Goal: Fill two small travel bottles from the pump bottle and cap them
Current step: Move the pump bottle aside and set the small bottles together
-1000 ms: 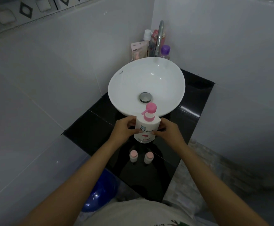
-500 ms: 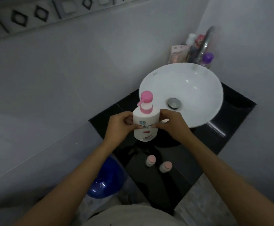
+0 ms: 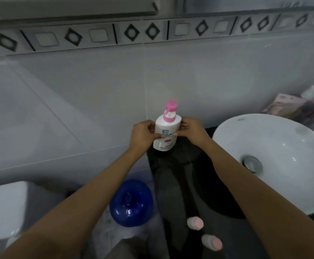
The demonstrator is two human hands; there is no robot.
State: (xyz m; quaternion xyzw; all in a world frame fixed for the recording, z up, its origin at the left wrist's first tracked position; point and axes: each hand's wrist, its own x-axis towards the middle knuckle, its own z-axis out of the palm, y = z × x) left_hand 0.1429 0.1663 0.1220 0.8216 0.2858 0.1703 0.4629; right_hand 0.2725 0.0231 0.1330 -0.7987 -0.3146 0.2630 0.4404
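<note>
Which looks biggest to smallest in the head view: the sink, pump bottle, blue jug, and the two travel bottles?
1. Sink
2. Blue jug
3. Pump bottle, though it sits farther away, so this rank is unsure
4. Two travel bottles, alike

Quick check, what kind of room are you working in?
Most likely a home bathroom: a white basin sink on a black counter, tiled walls, and toiletries crowded in the corner.

The toiletries behind the sink are a blur, cut off at the right edge. The two small bottles smear into pink-tipped shapes. Fingers hide part of the pump bottle label, and its base is hard to tell against the dark tabletop.
</note>
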